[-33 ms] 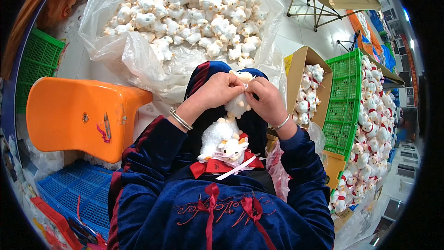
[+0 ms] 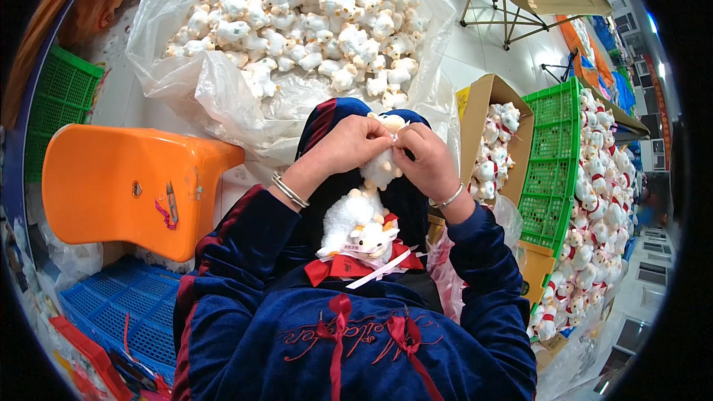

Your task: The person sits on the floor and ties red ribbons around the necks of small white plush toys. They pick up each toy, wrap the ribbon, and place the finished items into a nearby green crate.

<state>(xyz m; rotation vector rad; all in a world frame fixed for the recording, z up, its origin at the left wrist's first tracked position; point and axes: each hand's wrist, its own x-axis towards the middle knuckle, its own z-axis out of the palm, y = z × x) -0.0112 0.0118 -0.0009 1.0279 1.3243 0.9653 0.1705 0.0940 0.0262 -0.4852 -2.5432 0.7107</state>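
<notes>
My left hand [image 2: 355, 142]: thumb and fingertips pinched closed at neck of plush toy [image 2: 382, 168]. My right hand [image 2: 431, 162]: same pinch, opposite side. Toy held above my lap [image 2: 315, 214], head away from me: soft white body, cream patch on head, small peach-toned feet. Face unclear. White plushes [image 2: 346, 217], red ribbon [image 2: 343, 266] nearer me.
</notes>
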